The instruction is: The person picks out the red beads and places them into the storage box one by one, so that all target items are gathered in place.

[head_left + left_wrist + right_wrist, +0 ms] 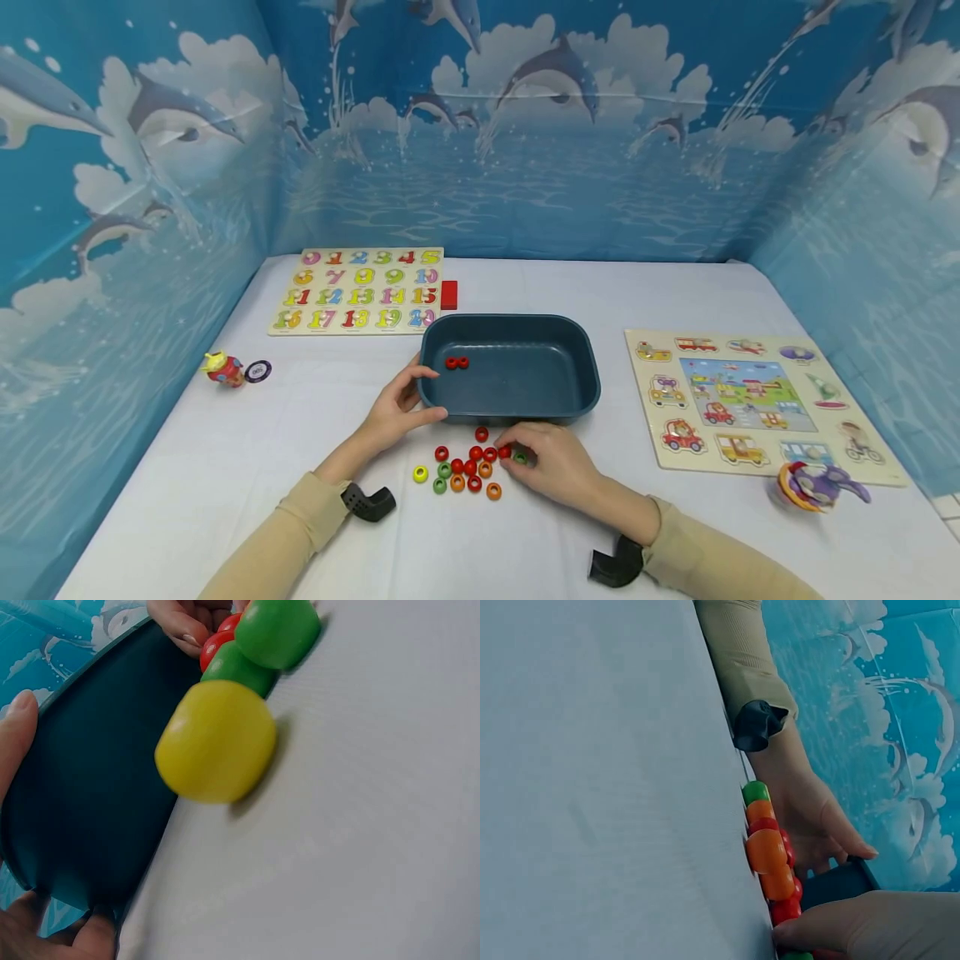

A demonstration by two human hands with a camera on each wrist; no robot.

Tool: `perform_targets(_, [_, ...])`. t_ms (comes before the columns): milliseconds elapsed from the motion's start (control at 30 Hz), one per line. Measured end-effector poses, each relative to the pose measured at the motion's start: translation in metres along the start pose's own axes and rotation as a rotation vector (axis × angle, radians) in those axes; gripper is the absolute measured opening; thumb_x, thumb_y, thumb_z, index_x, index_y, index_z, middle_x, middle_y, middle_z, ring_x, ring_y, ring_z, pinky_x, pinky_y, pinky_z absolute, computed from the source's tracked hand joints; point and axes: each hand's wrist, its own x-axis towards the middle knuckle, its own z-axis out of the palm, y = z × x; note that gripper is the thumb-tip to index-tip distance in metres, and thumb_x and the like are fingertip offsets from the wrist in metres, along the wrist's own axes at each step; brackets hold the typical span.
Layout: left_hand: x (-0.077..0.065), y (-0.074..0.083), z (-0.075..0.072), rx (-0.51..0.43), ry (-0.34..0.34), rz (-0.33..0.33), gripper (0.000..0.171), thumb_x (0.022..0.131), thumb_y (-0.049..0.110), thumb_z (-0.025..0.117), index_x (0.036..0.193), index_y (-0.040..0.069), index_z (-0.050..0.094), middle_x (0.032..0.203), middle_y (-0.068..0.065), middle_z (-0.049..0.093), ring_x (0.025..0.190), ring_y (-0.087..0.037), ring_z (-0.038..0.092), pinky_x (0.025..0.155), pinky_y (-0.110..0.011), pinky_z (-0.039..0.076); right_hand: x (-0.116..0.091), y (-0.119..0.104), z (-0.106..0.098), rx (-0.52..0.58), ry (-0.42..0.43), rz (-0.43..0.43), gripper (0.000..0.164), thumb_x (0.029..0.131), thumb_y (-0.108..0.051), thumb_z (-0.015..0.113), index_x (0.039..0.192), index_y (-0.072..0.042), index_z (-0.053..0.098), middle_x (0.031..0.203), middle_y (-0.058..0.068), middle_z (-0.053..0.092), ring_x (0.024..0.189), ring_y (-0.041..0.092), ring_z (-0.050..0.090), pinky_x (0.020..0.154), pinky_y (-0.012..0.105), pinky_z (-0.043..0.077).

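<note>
A dark blue-green tray (517, 417) stands mid-table, with two red beads (457, 363) lying inside toward its left end. My left hand (397, 408) holds the tray's left end, index finger over the rim and thumb at the near corner. Just in front of the tray lies a loose cluster of red, orange and green beads (457, 482), with a yellow bead (420, 474) at its left edge. My right hand (555, 462) is at the cluster's right side and pinches a red bead (505, 452) between thumb and index finger. Beside it, a green bead (520, 457) is partly covered by that hand.
A number puzzle board (360, 292) lies at the back left, a red block (449, 295) at its edge. To the right is a vehicle puzzle board (750, 408), with a purple toy figure (817, 485) by its near edge. A small red-and-yellow figure (223, 368) and a dark disc (258, 372) are far left.
</note>
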Motion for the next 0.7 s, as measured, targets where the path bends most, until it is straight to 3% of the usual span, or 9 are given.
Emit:
perform_targets(167, [0.001, 0.003, 0.0, -0.005, 0.001, -0.017, 0.049, 0.077, 0.006, 0.069, 0.119, 0.002, 0.044, 0.148, -0.007, 0.008, 0.131, -0.03, 0.02, 0.098, -0.038, 0.032, 0.002, -0.004, -0.005, -0.002, 0.003, -0.115, 0.019, 0.075, -0.017, 0.071, 0.092, -0.023, 0.065, 0.092, -0.018, 0.06, 0.085, 0.0, 0.055, 0.074, 0.021, 0.047])
perform_targets(367, [-0.001, 0.021, 0.003, 0.002, -0.007, -0.041, 0.049, 0.077, 0.004, 0.068, 0.119, -0.002, 0.043, 0.147, -0.013, 0.007, 0.13, -0.031, 0.02, 0.098, -0.044, 0.031, 0.014, -0.026, -0.04, 0.228, -0.083, -0.289, 0.027, 0.075, -0.008, 0.07, 0.097, -0.022, 0.063, 0.098, -0.013, 0.061, 0.089, 0.003, 0.055, 0.071, 0.023, 0.049])
perform_targets(533, [-0.003, 0.029, 0.005, 0.026, -0.004, -0.04, 0.049, 0.078, 0.007, 0.068, 0.119, -0.003, 0.042, 0.147, -0.015, 0.007, 0.129, -0.033, 0.021, 0.098, -0.046, 0.031, 0.045, -0.035, -0.076, 0.29, -0.091, -0.269, 0.027, 0.077, -0.006, 0.066, 0.097, -0.022, 0.06, 0.103, -0.005, 0.059, 0.083, 0.007, 0.054, 0.06, 0.023, 0.049])
perform_targets(700, [-0.002, 0.024, 0.004, 0.008, -0.001, -0.042, 0.048, 0.078, 0.006, 0.068, 0.118, -0.001, 0.043, 0.147, -0.014, 0.007, 0.13, -0.032, 0.02, 0.099, -0.045, 0.03, 0.09, -0.029, -0.101, 0.311, -0.144, -0.153, 0.023, 0.079, -0.003, 0.064, 0.1, -0.013, 0.062, 0.1, 0.003, 0.062, 0.078, 0.011, 0.055, 0.064, 0.026, 0.05])
